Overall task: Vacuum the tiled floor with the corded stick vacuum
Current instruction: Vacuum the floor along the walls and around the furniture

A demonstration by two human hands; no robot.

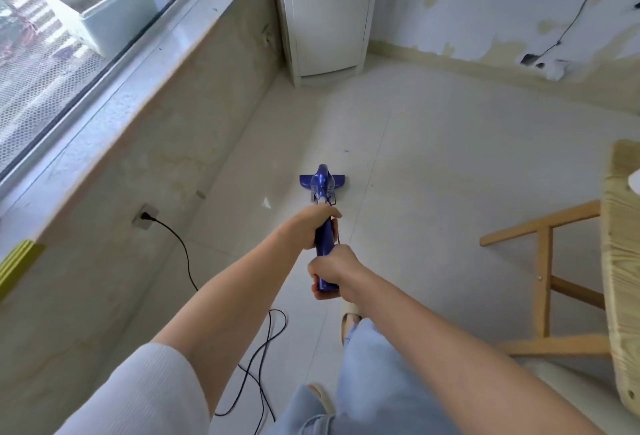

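Note:
A blue stick vacuum (322,182) stands on the pale tiled floor (433,174), its floor head pointing away from me. Both hands grip its blue handle. My left hand (313,225) holds the upper part of the handle, and my right hand (332,270) holds its lower end, closest to me. The black power cord (183,251) runs from a wall socket (144,217) on the left, down across the floor in loops beside my legs. A small white scrap (266,203) lies on the tiles just left of the vacuum head.
A low wall under a window sill (138,88) borders the left side. A white cabinet (325,11) stands in the far corner. A wooden table (620,261) with its leg frame is close on the right. Another thin cable hangs on the far wall.

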